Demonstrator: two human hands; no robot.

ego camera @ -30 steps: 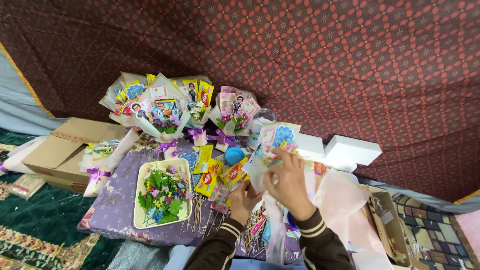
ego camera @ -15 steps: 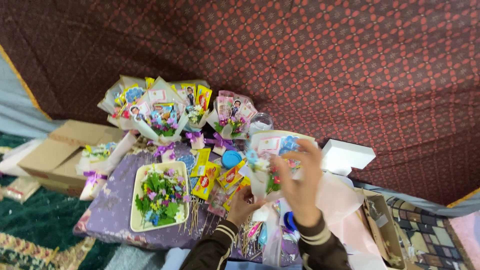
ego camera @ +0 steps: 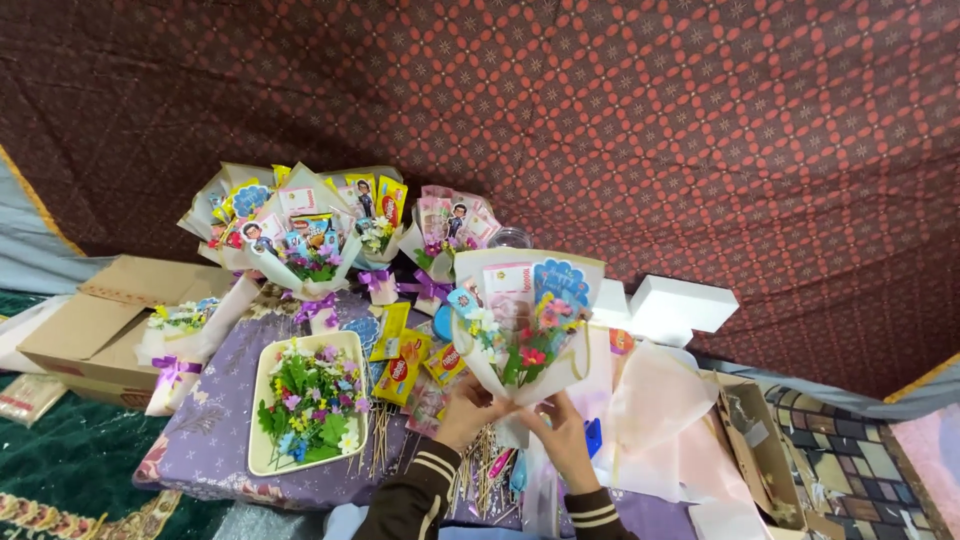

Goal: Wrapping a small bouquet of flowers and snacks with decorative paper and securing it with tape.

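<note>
A small bouquet in cream wrapping paper, filled with little flowers and picture cards, stands upright in front of me. My left hand grips its lower left side. My right hand holds its narrow base from the right. Both wrists wear dark sleeves with striped cuffs. Under my hands lie wooden skewers and snack sachets on a low table with a purple cloth.
A cream tray of loose artificial flowers sits at left. Finished bouquets lean against the patterned red fabric wall. A cardboard box is far left, white boxes and pink wrapping paper at right.
My right hand has dropped from the top of the bouquet to its base. The bouquet now stands upright, facing me, and both hands hold it low.
</note>
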